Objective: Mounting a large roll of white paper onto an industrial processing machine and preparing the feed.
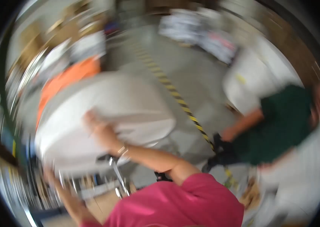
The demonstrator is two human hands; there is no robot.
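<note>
Resting flat on the white bundle (107, 113), right hand (101, 130); bundle's long axis runs lower-left to upper-right; blurred.

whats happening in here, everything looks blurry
The picture is smeared by motion. The person, in a pink sleeve, has the right hand pressed on a big white bundle, with an orange cloth behind it. The left hand is low by a metal frame, too blurred to tell its grip. A co-worker in a green top bends over the grey floor by a striped line.
</note>
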